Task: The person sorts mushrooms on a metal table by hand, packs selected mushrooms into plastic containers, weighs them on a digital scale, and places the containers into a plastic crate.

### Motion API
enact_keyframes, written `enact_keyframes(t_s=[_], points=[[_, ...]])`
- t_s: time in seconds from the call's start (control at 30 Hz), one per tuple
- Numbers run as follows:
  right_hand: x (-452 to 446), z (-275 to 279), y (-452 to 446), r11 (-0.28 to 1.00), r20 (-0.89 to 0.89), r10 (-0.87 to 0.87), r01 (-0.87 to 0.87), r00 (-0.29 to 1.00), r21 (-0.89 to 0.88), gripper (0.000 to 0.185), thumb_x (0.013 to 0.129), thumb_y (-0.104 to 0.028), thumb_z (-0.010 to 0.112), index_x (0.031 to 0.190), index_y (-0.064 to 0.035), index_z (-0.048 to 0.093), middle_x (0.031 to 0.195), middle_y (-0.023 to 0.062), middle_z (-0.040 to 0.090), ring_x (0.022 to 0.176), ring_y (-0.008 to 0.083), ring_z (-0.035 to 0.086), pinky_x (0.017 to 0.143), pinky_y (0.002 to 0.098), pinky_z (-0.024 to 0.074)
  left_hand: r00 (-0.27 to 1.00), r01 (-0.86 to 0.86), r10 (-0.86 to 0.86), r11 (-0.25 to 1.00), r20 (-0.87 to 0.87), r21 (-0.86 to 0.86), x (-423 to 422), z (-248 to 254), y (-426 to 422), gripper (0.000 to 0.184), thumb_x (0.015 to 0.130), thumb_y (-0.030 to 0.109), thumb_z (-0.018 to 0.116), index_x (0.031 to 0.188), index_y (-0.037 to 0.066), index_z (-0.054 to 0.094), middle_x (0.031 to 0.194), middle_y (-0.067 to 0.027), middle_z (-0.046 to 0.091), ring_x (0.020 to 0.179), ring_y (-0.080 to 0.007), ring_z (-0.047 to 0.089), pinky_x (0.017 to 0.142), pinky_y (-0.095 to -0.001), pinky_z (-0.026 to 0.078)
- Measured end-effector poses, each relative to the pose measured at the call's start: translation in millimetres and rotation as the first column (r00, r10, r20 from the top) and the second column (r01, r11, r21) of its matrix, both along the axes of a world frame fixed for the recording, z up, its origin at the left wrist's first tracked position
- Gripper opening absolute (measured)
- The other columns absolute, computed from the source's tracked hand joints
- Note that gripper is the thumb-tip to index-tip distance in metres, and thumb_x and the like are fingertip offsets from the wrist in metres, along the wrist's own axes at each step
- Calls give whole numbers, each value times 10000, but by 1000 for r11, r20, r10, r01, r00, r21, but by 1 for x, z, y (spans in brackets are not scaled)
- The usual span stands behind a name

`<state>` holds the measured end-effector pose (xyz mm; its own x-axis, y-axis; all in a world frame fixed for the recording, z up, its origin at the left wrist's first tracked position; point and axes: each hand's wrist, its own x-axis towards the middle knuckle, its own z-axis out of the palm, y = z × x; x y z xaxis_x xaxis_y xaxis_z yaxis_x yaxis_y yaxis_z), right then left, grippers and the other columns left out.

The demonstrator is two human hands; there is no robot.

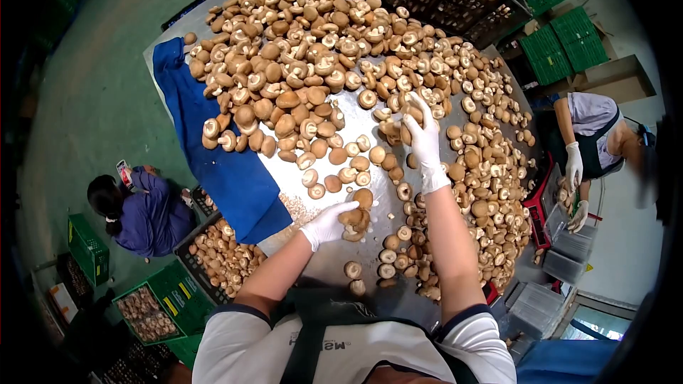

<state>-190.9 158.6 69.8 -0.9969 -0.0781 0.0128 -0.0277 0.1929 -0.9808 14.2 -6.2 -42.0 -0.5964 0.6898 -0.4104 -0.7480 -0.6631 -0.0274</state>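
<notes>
Brown shiitake mushrooms [284,43] lie heaped across a metal table [295,183]. Low over the near part of the table, my white-gloved left hand [329,226] is closed around a couple of mushrooms [356,219], caps and pale undersides showing. Farther out, my right hand [425,144], also gloved, reaches to the middle of the pile with its fingers curled round a mushroom [412,108]. More mushrooms [388,130] lie right beside those fingers, and I cannot tell whether they touch. Loose mushrooms [348,175] are scattered between my two hands.
Blue cloth [213,163] drapes over the table's left edge. A black crate [434,0] stands at the far edge. Green crates [160,299] sit on the floor at left. One person [153,206] crouches there; another person [597,128] works at right beside clear plastic trays [569,245].
</notes>
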Motion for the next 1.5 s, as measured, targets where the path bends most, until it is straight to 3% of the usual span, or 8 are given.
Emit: enact_keyframes(t_s=[0.1,0.23,0.43,0.63,0.93,1.07,1.2,1.5], points=[[-4,8,-28,834,-371,202,40,906,550,426,842,-46,616,1264,-95,595,1199,119,589,1024,236,640,905,348,523,999,31,-30,999,-30,40,-3,1,-2,401,987,298,555,1292,41,515,1160,-149,618,1004,-246,634,844,-404,548],[9,-23,-99,532,-92,406,-153,909,833,400,748,-64,663,1143,-77,606,1208,163,526,1081,350,592,906,422,511,986,63,-54,997,-161,52,-6,4,-3,492,1008,356,461,1358,10,463,1256,-235,566,1063,-338,603,858,-503,525],[-2,-53,-89,782,-112,299,-176,948,597,376,766,-200,726,1115,-86,643,1141,144,601,1034,342,620,864,403,527,986,49,-44,998,-160,28,-4,4,-2,487,1000,351,483,1347,9,470,1256,-229,576,1070,-364,609,872,-503,528],[-24,32,7,925,254,143,-38,957,-377,449,881,-205,658,1278,-24,552,1104,72,656,841,165,663,811,307,527,999,-2,3,1000,-34,6,-3,6,-2,430,959,273,599,1281,-1,526,1196,-157,634,1039,-270,646,920,-389,525],[8,7,-28,708,381,180,-389,907,590,445,795,-200,725,1207,-59,634,1094,87,689,1009,196,638,881,298,496,998,-1,5,997,-58,82,-4,5,-2,435,986,300,557,1286,-11,504,1184,-178,610,1020,-277,633,860,-387,544],[5,-12,-4,955,421,238,-289,875,60,420,830,-160,678,1223,-29,606,1112,98,663,1007,189,638,879,304,509,998,-11,16,997,-58,83,-5,14,-3,391,1000,303,505,1258,10,503,1144,-154,593,1005,-264,611,825,-404,528],[50,0,31,820,372,330,-68,868,-568,529,862,-133,622,1353,1,479,1170,96,629,1012,191,635,897,312,514,993,-29,55,974,-108,226,-3,-10,0,372,1007,295,458,1266,31,498,1170,-162,577,1033,-268,588,813,-428,516],[75,6,67,895,308,143,10,941,-447,395,906,-120,615,1274,9,545,1155,100,636,976,207,659,844,312,539,985,-39,77,972,-158,232,-5,-35,4,437,1013,302,388,1342,25,465,1301,-247,524,1101,-354,556,908,-468,493]])
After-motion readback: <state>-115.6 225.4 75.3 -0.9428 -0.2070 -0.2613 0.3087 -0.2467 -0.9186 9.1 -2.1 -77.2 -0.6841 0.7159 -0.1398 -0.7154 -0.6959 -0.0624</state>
